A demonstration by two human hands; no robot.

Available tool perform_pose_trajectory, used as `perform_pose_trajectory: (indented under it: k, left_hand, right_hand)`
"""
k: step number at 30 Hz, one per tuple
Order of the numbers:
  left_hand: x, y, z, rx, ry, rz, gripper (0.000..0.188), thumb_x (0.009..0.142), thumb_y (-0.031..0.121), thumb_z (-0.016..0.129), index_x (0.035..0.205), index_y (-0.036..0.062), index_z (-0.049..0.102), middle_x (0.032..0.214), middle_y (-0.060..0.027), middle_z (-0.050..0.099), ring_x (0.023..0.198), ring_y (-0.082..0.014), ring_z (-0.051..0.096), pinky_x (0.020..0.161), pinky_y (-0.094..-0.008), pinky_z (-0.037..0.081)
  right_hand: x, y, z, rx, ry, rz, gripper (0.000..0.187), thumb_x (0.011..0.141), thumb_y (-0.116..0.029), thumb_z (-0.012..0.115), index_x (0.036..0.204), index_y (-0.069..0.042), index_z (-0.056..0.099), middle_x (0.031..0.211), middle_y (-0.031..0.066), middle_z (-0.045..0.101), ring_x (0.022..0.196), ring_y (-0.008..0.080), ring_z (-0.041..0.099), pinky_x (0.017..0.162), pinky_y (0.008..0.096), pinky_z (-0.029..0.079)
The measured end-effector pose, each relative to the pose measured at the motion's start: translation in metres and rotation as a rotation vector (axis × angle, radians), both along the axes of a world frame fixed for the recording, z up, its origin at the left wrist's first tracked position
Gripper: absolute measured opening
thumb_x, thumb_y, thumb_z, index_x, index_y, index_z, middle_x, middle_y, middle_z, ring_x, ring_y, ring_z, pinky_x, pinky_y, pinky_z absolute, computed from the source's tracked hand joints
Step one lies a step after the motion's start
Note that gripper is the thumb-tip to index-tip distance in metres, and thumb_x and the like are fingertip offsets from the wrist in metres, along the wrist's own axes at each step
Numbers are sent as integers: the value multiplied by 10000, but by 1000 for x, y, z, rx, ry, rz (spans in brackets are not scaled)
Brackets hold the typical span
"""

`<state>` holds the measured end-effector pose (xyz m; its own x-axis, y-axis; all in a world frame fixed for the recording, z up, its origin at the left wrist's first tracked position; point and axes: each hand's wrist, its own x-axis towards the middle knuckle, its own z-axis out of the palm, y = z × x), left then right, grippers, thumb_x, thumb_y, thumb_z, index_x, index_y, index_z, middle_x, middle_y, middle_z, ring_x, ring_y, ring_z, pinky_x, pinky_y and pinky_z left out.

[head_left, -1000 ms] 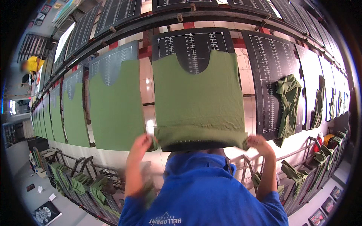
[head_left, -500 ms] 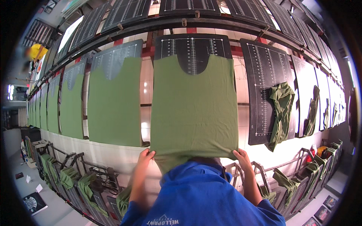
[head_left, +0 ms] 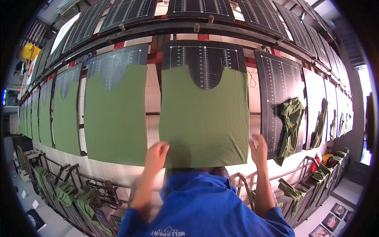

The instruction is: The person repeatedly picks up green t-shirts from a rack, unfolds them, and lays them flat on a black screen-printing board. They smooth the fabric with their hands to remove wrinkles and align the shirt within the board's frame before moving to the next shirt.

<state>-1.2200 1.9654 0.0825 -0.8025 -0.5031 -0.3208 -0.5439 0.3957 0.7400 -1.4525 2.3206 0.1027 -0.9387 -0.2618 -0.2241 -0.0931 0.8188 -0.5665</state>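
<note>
A green shirt panel [head_left: 203, 122] with a scooped neckline lies over the black board [head_left: 215, 51] in front of me, whose upper part shows white ruled marks. Its surface is mostly flat, with light wrinkles low on the right side. My left hand [head_left: 156, 155] is at the panel's lower left edge, fingers loosely bent and slightly apart, no cloth visibly gripped. Just off the lower right edge, my right hand [head_left: 259, 148] has its thumb and fingers spread with nothing between them.
Similar green panels [head_left: 115, 118] lie on boards in a row to the left. On the right, a bunched green cloth [head_left: 292, 128] rests on a ruled board [head_left: 272, 87]. A dark rail [head_left: 158, 29] crosses behind. Racks hung with green cloths [head_left: 92, 203] stand low on both sides.
Both hands have let go of the panel's lower corners and moved up along its sides. The lower edge, stretched and drooping before, now lies flatter over the board's near end.
</note>
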Motion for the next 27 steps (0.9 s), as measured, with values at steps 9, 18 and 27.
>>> perform_pose_trajectory:
  k: [9, 18, 27]
  left_hand:
    - [-291, -91, -42, -749, 327, -193, 362, 922, 108, 635, 1280, 69, 590, 1211, -154, 547, 1071, -348, 546, 929, -456, 472]
    - [-305, -118, -68, -631, 404, -288, 108, 915, 115, 644, 1011, 74, 618, 990, -77, 602, 976, -311, 544, 851, -440, 449]
    - [-301, -138, -55, -507, 366, -315, 137, 966, 181, 601, 951, 67, 527, 907, -119, 656, 815, -386, 635, 652, -469, 500]
  right_hand:
    - [-215, -170, -69, 31, 550, 447, 492, 934, -216, 641, 1391, -72, 530, 1391, 140, 558, 1279, 328, 509, 1066, 439, 420]
    - [-242, -176, -64, -25, 556, 557, 172, 887, -165, 679, 1036, -79, 673, 930, 84, 684, 946, 286, 629, 875, 424, 473]
    - [-257, -173, -68, -243, 456, 473, 151, 964, -217, 628, 1012, -75, 643, 952, 114, 703, 789, 366, 683, 669, 420, 541]
